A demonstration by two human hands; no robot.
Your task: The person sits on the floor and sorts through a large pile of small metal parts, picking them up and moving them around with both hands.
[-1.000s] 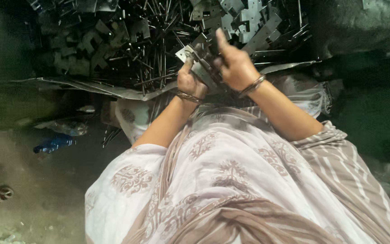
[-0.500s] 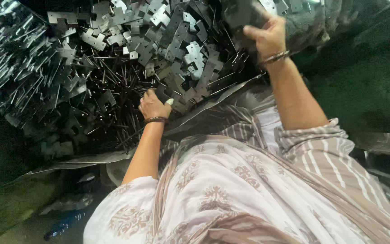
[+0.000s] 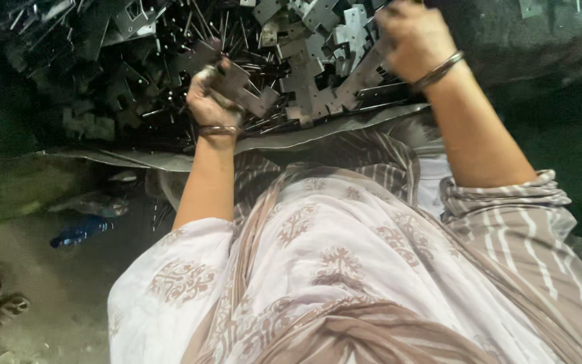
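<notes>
Looking down from the head camera, we see our left hand (image 3: 211, 94) closed around a flat stamped metal bracket (image 3: 244, 86), grey and notched, which sticks out to the right of the fist. A thin metal bangle (image 3: 218, 129) sits on this wrist. The bracket is held just above the near edge of the heap of metal parts (image 3: 304, 61), and its far end seems to touch other pieces there, but we cannot tell this for sure.

Our right hand (image 3: 415, 37) is higher and to the right, well apart from the left one. Its fingers curl down into the heap, on another grey bracket (image 3: 358, 71) of the same kind; how firm the grip is, we cannot tell, because the fingertips are hidden. A bangle (image 3: 439, 69) is on this wrist too.

The heap holds many similar stamped plates mixed with thin dark rods (image 3: 190, 40). It lies on a grey sheet (image 3: 345, 128) whose edge runs below both hands. Nearer to us are the patterned cloth (image 3: 331, 269) and the striped sleeve (image 3: 506, 202). On the floor at the left lies a blue bottle (image 3: 79, 230).
</notes>
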